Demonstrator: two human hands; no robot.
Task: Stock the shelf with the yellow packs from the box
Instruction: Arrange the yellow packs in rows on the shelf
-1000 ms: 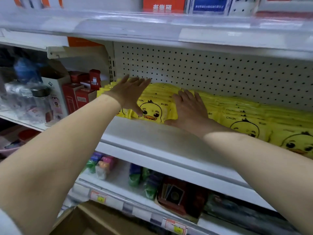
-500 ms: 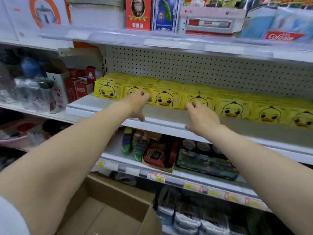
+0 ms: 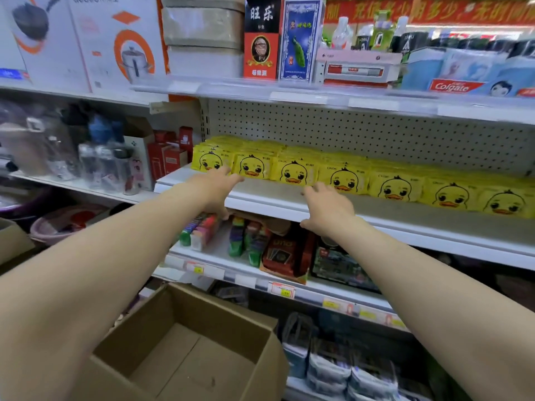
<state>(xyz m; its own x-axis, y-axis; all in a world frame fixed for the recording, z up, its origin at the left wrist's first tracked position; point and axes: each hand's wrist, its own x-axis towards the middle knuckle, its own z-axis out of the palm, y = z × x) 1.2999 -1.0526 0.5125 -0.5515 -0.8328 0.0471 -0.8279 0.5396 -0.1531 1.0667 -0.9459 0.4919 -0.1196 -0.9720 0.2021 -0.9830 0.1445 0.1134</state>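
Store shelving is filling the frame, flat yellow duck-face packs [image 3: 295, 172] lining the white metal shelf [image 3: 275, 198] at centre. Left hand [image 3: 215, 186] and right hand [image 3: 327, 205] are hovering before them, fingers spread, empty. Brown cardboard box [image 3: 185, 351], lower centre, is showing a bare bottom: probably final tidying, then checking for leftovers.

The row of yellow packs [image 3: 344, 178] runs out past the right edge. The left forearm [image 3: 86, 285] covers the left wall of the box [image 3: 225, 322], and the bottom edge cuts off its near side. The price tags [image 3: 279, 289] are too blurred to read.
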